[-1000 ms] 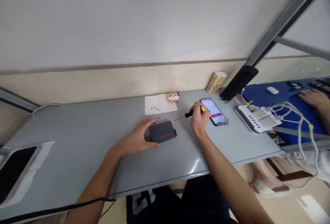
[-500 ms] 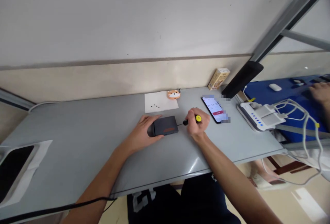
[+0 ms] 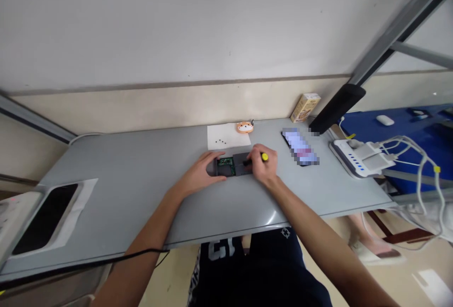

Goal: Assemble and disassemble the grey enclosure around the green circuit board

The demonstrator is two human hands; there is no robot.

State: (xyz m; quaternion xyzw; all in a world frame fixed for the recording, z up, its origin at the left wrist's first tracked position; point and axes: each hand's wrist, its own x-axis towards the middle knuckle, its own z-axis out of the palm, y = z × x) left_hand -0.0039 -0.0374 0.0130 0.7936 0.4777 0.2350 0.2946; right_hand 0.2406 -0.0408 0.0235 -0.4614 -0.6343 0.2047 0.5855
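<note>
A small dark electronic case [image 3: 222, 171] lies on the desk, its left part uncovered so that a green circuit board [image 3: 226, 161] shows. My left hand [image 3: 198, 173] grips the case's left end between thumb and fingers. My right hand [image 3: 265, 164] is closed around a screwdriver [image 3: 264, 157] with a black and yellow handle. Its fingers also meet the dark cover [image 3: 241, 160], which sits shifted to the right over the case. The screwdriver's tip is hidden. Several tiny black screws [image 3: 220, 141] rest on white paper [image 3: 214, 132] behind the case.
An orange animal-face item [image 3: 245, 128] sits on the paper's right end. To the right are a lit phone [image 3: 300, 149], a small carton [image 3: 305, 107] and a power strip [image 3: 354, 161] with white cables. A dark tablet-like device [image 3: 47, 217] lies at the left. A black cable [image 3: 141, 253] crosses the front edge.
The cover has slid right off the left part of the case, exposing the circuit board. My right hand, still holding the screwdriver, has come up against the cover. The view has shifted slightly.
</note>
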